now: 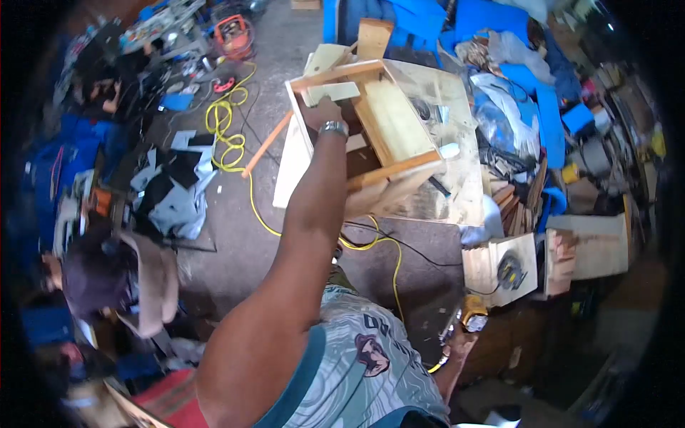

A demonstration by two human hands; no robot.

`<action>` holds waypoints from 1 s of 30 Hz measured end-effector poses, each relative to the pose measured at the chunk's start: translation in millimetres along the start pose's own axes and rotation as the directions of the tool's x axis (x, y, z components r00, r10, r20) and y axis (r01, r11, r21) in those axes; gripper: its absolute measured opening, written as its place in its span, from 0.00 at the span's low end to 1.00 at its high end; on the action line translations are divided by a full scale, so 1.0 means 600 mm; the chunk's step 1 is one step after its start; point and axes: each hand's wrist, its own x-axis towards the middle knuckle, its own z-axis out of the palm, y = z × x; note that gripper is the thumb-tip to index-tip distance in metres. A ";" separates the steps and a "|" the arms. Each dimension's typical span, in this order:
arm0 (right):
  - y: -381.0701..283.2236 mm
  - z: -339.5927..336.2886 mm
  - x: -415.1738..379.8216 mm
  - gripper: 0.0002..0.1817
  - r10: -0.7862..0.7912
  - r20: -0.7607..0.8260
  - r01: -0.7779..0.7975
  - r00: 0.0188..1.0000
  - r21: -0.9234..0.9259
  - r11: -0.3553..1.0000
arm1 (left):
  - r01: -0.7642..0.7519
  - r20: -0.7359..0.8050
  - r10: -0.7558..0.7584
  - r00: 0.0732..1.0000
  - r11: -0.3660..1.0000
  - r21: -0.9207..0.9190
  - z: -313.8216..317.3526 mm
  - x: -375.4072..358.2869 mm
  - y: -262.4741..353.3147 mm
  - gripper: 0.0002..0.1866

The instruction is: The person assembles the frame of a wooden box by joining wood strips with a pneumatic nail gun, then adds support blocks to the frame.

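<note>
Overhead, pale bare-wood stool frame [371,128]

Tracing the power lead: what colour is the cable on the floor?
Yellow cable, clearest in the head view.

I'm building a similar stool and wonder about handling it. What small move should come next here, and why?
Probably set the wooden frame down on the board. The left hand holds it alone, aloft and tilted, while the right hand holds a tool low.
</note>
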 end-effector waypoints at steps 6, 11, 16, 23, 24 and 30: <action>-0.292 0.099 -0.108 0.12 0.145 0.037 -0.149 0.989 0.165 0.975 | -0.177 0.664 0.057 0.745 0.978 0.114 -0.063 0.222 0.209 0.17; -0.457 0.174 -0.149 0.22 -0.083 0.079 0.041 0.993 0.428 0.903 | 0.154 0.579 -0.124 0.806 0.988 -0.003 -0.210 0.346 0.328 0.22; -0.473 0.262 -0.143 0.28 -0.052 0.205 -0.160 0.977 0.877 0.453 | 0.157 0.691 -0.210 0.692 0.978 0.141 -0.301 0.391 0.412 0.21; -0.505 0.400 -0.231 0.27 0.042 0.242 -0.246 0.969 0.951 0.189 | -0.508 0.793 -0.346 0.502 0.624 0.594 -0.129 0.285 0.365 0.19; -0.531 0.402 -0.234 0.27 0.018 0.241 -0.238 0.970 0.940 0.243 | -0.482 0.770 -0.372 0.519 0.616 0.623 -0.102 0.280 0.324 0.19; -0.694 0.419 -0.232 0.25 0.118 0.216 -0.246 0.969 0.878 0.410 | -0.198 0.777 -0.550 0.306 0.761 0.617 -0.010 0.285 0.250 0.20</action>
